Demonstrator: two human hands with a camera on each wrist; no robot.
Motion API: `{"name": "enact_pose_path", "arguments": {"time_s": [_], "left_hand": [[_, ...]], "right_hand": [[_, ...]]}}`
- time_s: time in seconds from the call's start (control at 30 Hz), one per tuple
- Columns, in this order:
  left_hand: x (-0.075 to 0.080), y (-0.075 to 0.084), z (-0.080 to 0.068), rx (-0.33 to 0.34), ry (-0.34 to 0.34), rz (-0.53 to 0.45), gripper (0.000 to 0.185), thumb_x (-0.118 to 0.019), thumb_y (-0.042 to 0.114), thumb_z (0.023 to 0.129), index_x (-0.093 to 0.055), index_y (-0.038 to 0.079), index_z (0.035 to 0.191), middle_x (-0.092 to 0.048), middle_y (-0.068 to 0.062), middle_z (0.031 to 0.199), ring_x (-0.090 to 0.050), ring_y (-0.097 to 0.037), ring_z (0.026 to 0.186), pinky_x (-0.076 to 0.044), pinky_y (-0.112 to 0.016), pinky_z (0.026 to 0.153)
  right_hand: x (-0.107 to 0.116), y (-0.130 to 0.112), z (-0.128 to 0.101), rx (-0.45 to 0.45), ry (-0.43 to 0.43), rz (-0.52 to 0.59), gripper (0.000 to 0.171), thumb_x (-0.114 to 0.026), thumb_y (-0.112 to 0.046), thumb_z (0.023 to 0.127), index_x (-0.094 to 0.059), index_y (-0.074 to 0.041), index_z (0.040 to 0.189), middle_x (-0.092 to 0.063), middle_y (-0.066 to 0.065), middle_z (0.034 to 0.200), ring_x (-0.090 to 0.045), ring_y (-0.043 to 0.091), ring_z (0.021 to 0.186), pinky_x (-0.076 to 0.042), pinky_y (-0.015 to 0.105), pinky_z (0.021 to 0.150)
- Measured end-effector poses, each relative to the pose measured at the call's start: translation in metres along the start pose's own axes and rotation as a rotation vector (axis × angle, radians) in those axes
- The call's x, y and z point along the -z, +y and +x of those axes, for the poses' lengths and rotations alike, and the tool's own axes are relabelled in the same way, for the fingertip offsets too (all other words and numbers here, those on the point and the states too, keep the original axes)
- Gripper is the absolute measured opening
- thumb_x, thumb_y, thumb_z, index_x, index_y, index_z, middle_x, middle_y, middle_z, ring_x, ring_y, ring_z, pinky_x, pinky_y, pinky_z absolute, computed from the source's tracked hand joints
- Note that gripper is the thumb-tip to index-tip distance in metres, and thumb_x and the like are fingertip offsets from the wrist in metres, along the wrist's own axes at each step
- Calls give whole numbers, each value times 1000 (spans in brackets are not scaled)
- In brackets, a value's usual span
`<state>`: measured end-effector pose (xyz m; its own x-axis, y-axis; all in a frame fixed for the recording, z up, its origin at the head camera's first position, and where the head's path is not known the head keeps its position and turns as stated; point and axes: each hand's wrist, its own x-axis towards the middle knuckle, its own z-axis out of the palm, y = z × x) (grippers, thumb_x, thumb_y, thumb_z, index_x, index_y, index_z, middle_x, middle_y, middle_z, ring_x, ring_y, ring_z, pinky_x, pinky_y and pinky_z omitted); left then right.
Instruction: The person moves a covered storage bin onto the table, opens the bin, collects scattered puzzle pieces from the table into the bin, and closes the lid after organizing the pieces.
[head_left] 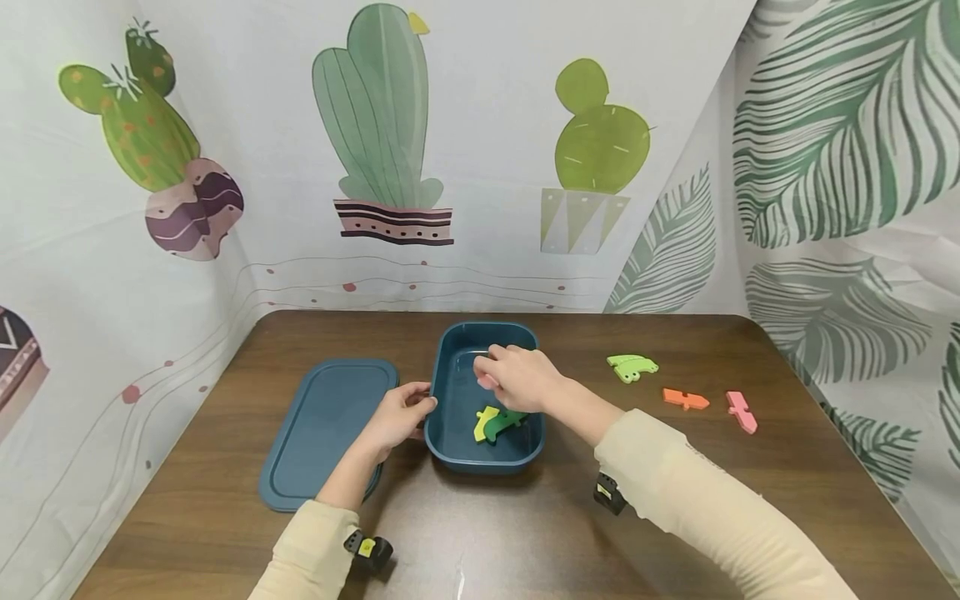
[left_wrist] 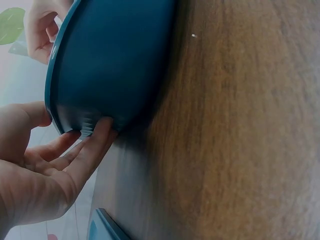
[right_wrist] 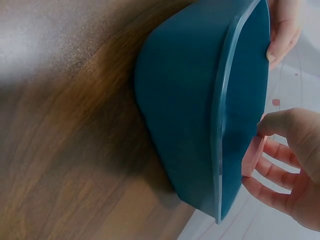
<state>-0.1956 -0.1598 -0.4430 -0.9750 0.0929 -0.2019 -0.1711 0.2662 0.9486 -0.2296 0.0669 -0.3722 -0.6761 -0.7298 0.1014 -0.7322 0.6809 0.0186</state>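
A dark blue container (head_left: 450,454) stands mid-table. My left hand (head_left: 405,412) grips its left rim, thumb on top and fingers against the outer wall (left_wrist: 115,55). My right hand (head_left: 517,375) hovers over the container's inside and pinches a small pink piece (right_wrist: 251,156) between thumb and fingers. A yellow piece (head_left: 483,421) and a dark green piece (head_left: 504,422) lie on the container's floor, overlapping. In the right wrist view the container (right_wrist: 185,100) fills the middle and my left hand's fingertips (right_wrist: 282,30) show at its far rim.
The matching blue lid (head_left: 322,429) lies flat just left of the container. On the table to the right lie a light green piece (head_left: 632,367), an orange piece (head_left: 684,399) and a pink piece (head_left: 741,412). Cactus and leaf curtains close in the table.
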Motion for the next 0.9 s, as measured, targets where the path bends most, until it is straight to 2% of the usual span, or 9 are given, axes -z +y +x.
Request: {"name": "enact_pose_path", "arguments": {"time_s": [0.47,0.73,0.9], "left_hand": [[0,1,-1,-4,5,7,42,-55,14,90,-47,-2,128,-59,-19,110,-62,-22,83,-57,-38,63],[0,1,-2,-13,-1,3,42,-54,12,90,-47,-3,128,-59,-19,110,-62,-22,82,-57,-38,63],[0,0,-1,-17,-1,-4,42,-55,12,90,-48,-3,128,-59,-19,109,-62,-22,83,-57,-38,63]], "right_hand": [[0,-1,0,8,6,-3,26,-66,-18,82,-56,-22,106,-57,2,97,-55,19,78,-49,26,54],[1,-2,-2,-2,0,18,26,-65,-19,83,-57,-21,108,-55,2,100,-54,18,80,-46,24,52],[1,-1,-2,-10,10,24,36,-67,-25,83,-57,-20,117,-56,3,107,-54,20,88,-52,28,61]]}}
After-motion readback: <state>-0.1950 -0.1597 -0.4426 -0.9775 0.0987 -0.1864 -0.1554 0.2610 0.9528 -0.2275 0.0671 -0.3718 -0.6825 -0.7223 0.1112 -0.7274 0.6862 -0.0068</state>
